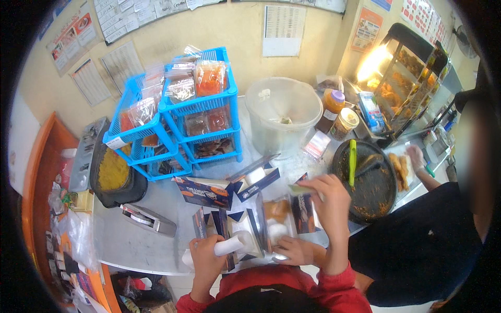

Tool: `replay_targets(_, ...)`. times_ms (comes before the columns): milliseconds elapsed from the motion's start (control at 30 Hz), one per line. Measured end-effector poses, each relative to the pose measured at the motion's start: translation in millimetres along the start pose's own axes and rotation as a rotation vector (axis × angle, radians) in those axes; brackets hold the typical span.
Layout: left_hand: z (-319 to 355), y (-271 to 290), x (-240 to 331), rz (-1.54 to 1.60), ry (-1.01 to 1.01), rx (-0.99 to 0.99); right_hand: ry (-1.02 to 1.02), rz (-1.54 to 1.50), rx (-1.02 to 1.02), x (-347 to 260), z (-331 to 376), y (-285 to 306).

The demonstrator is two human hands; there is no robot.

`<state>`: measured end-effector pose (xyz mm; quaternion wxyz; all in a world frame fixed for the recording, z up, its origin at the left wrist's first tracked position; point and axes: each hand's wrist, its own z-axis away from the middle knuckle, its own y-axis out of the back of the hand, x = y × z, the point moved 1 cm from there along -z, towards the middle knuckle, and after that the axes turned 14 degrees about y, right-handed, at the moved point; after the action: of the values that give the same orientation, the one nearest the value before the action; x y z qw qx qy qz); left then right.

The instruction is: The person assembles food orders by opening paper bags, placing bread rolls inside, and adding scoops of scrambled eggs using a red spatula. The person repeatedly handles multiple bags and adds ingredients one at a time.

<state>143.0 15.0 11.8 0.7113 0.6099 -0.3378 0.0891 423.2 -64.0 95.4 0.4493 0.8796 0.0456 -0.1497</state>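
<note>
I see my left hand (204,256) gripping a white roll (228,245) just left of the open food box (275,221), while my right hand (327,194) reaches over that box.

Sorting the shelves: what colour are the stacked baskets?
Bright blue baskets, clearest in the head view.

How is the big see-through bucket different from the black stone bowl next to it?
The clear bucket is tall, pale and see-through, and looks nearly empty. The black stone bowl is low, wide and dark, smeared with brownish paste, and a green tool lies in it. The bucket stands nearer the wall; the bowl sits nearer the counter's edge. Both are round, open on top and stand on the same counter.
</note>
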Motion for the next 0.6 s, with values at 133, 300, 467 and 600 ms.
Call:
replay_targets(133, 1.3, -3.5, 3.6, 0.054, 0.036, 0.021, 0.226, 0.021, -0.437, 29.9, -33.0, -104.8)
replay_targets(300, 6.6, -7.2, 2.5, 0.071, 0.122, 0.069, 0.667, 0.171, -0.637, 54.8, -52.7, -220.7)
replay_targets(467, 8.9, -1.5, 10.4, 0.089, 0.150, 0.084, 0.797, 0.260, -0.776, 81.4, -76.6, -267.4)
replay_targets(600, -7.4, 12.3, 24.8, 0.090, 0.130, 0.073, 0.556, -0.031, -0.911, 86.3, -78.3, -269.5)
